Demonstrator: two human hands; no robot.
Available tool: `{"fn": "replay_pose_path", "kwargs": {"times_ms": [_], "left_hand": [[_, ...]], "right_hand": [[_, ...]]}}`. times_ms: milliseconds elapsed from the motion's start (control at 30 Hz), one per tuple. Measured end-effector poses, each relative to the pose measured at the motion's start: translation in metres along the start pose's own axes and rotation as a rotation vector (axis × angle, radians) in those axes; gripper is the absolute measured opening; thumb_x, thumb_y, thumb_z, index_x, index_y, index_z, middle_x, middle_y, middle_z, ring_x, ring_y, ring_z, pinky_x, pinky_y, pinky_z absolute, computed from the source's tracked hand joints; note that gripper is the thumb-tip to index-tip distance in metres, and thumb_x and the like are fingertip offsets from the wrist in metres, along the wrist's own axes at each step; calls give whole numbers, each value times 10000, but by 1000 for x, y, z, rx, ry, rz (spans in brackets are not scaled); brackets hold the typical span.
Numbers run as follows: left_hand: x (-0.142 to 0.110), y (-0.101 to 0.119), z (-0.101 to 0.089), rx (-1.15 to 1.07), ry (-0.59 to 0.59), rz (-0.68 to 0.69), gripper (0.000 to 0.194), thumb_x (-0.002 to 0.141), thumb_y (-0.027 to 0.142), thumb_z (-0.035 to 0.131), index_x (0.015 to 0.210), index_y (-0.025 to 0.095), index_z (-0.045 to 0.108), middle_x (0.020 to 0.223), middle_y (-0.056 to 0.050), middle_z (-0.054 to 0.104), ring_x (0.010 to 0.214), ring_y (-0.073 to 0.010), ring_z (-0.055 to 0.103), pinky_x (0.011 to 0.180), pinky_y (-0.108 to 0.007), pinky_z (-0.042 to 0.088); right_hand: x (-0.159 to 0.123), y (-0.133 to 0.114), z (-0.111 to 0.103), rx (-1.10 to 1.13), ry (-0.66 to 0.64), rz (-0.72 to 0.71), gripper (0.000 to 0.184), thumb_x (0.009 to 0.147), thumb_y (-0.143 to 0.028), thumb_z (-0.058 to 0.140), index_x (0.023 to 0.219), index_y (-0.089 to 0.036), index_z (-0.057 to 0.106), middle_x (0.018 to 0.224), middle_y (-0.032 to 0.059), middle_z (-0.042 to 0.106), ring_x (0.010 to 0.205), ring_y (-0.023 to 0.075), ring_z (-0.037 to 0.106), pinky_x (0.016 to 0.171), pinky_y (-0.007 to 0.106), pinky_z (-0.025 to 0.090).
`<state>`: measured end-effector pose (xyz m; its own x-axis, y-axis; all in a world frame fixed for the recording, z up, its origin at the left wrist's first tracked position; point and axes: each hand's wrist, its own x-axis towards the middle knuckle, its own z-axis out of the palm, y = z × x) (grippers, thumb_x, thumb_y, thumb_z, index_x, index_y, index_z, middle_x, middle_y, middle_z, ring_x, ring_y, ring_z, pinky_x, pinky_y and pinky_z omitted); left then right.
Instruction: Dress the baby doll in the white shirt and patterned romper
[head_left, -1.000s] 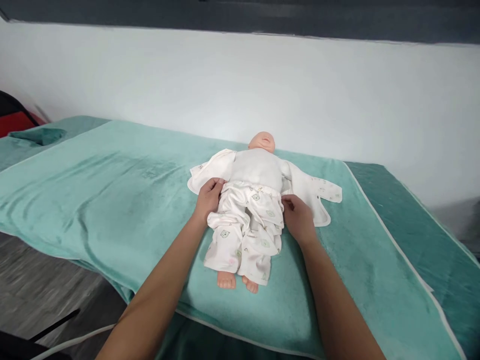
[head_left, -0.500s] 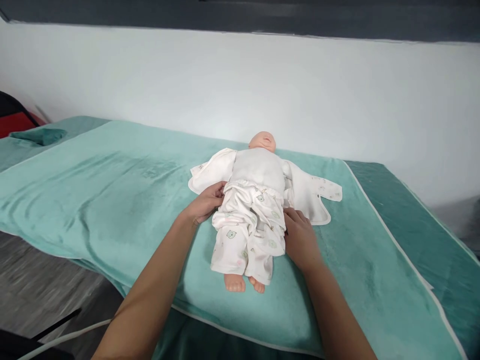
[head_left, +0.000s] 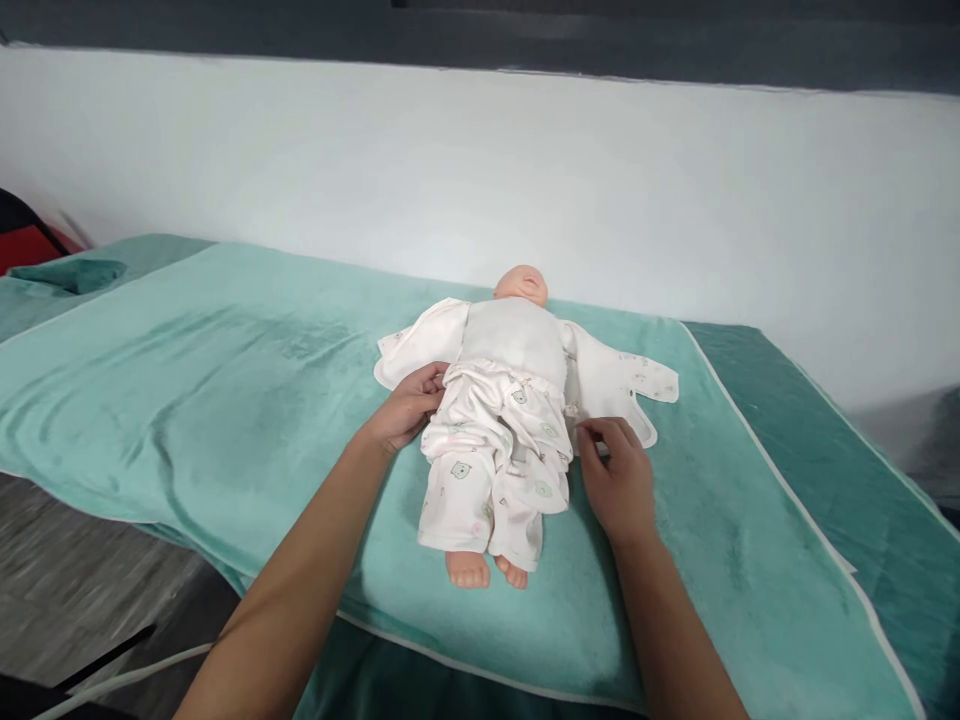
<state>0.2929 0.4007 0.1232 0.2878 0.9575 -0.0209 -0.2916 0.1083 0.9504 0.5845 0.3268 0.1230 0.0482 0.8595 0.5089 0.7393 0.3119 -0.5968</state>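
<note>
A baby doll (head_left: 514, 335) lies on its back on a teal towel (head_left: 225, 380), head toward the wall. It wears white printed trousers (head_left: 495, 460), and an open white jacket (head_left: 622, 385) is spread out under it. My left hand (head_left: 405, 410) grips the trousers' waistband at the doll's left hip, fingers curled. My right hand (head_left: 619, 475) rests beside the other hip, thumb and fingers pinched at the edge of the cloth there. The doll's bare feet (head_left: 480, 570) stick out of the trouser legs.
The towel covers a bed (head_left: 862, 480) with a darker green sheet, set against a white wall (head_left: 525, 180). A folded green cloth (head_left: 67, 272) and something red (head_left: 26, 245) lie at the far left. A white cable (head_left: 112, 680) runs over the grey floor.
My right hand has slid back from the waistband to the side of the hip and now pinches the cloth edge. The left hand has turned and closed on the waistband. The trousers sit a little higher.
</note>
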Motion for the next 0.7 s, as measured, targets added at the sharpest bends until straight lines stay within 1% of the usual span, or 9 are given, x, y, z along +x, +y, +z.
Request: {"fn": "replay_pose_path", "kwargs": {"times_ms": [67, 167, 233, 300, 367, 433, 533, 633, 700], "left_hand": [[0, 0, 1, 1, 7, 9, 470, 592, 165, 837, 1028, 171, 664, 721, 38, 638, 520, -67, 503, 463, -178, 348], [0, 1, 3, -3, 8, 19, 460, 584, 134, 837, 1008, 176, 665, 685, 56, 605, 529, -64, 502, 495, -176, 380], [0, 1, 4, 1, 3, 17, 445, 572, 124, 840, 975, 176, 659, 707, 51, 617, 560, -70, 524, 517, -177, 397], [1, 0, 4, 17, 9, 13, 408, 568, 124, 841, 924, 171, 648, 744, 40, 638, 592, -76, 541, 528, -176, 400], [1, -1, 4, 43, 30, 19, 368, 574, 136, 837, 882, 165, 638, 740, 38, 633, 608, -80, 544, 542, -179, 404], [2, -3, 4, 69, 68, 38, 347, 584, 161, 831, 866, 165, 631, 723, 42, 618, 605, -82, 532, 551, -186, 406], [4, -7, 6, 145, 164, 100, 332, 595, 191, 810, 860, 178, 610, 721, 46, 600, 613, -90, 518, 553, -195, 394], [7, -12, 10, 288, 342, 228, 301, 615, 190, 759, 833, 204, 551, 719, 56, 560, 622, -94, 488, 562, -200, 370], [9, -14, 13, 392, 461, 329, 251, 652, 185, 701, 821, 215, 518, 733, 55, 530, 628, -95, 461, 574, -208, 357]], "right_hand": [[0, 4, 0, -23, 24, 85, 179, 968, -330, 523, 883, -223, 639, 898, 78, 670, 834, 238, 599, 732, 363, 431], [-1, 4, 2, -32, -26, 145, 219, 968, -387, 551, 867, -227, 663, 842, 62, 684, 788, 231, 598, 710, 363, 410], [0, 2, 3, 64, 10, 174, 219, 958, -416, 581, 895, -227, 672, 855, 56, 691, 800, 221, 607, 736, 361, 429], [6, -1, 3, 222, 35, 207, 211, 939, -431, 615, 948, -229, 675, 894, 50, 697, 825, 211, 618, 757, 353, 455], [19, -4, 1, 347, -31, 207, 211, 913, -435, 650, 970, -233, 669, 916, 41, 693, 833, 201, 620, 756, 345, 472], [39, -7, -3, 384, -141, 137, 207, 882, -427, 691, 957, -236, 660, 927, 34, 679, 833, 196, 616, 758, 344, 479], [72, -16, -7, 327, -252, -55, 240, 823, -404, 758, 978, -246, 665, 967, 39, 654, 866, 206, 601, 785, 357, 479], [91, -25, -2, 255, -397, -177, 205, 805, -369, 772, 933, -244, 671, 933, 38, 640, 839, 207, 564, 765, 361, 454], [93, -29, 6, 233, -425, -215, 159, 813, -329, 760, 836, -233, 637, 880, 28, 617, 816, 199, 535, 751, 358, 428]]}}
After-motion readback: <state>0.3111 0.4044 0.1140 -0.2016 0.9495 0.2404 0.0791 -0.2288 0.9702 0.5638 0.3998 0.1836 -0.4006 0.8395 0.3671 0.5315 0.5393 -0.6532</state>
